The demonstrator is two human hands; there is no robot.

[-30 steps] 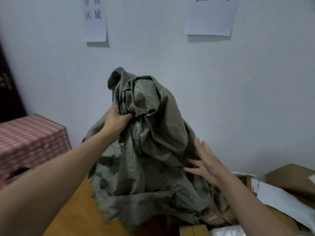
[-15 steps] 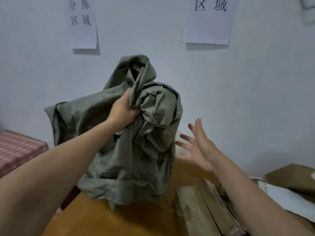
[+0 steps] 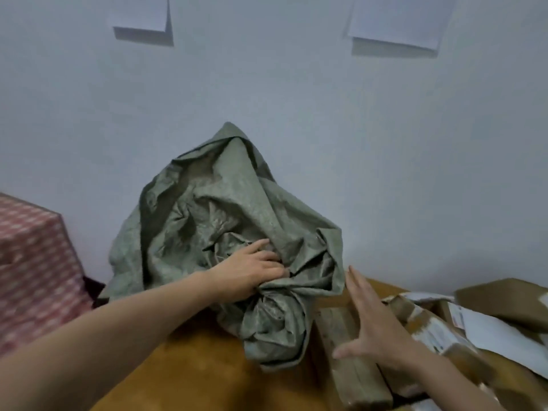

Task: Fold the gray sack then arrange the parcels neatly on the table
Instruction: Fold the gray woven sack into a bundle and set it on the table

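Note:
The gray sack (image 3: pixel 225 209) is a crumpled woven heap at the back left of the wooden table (image 3: pixel 189 372), its mouth standing open toward the wall. My left hand (image 3: pixel 252 269) grips a bunched fold near the sack's middle. Just right of the sack, my right hand (image 3: pixel 370 324) is spread flat with straight fingers over a long brown parcel (image 3: pixel 353 372). More brown parcels (image 3: pixel 439 330) with white labels lie piled at the right.
A white wall stands right behind the table, with two paper sheets (image 3: pixel 397 22) stuck on it. A box under a red checked cloth (image 3: pixel 32 262) stands at the left, beside the table. A large cardboard box (image 3: pixel 504 298) sits at the far right.
My left hand has brought the sack down from chest height onto the table. My right hand has dropped from the air to the long parcel. The view has tilted down.

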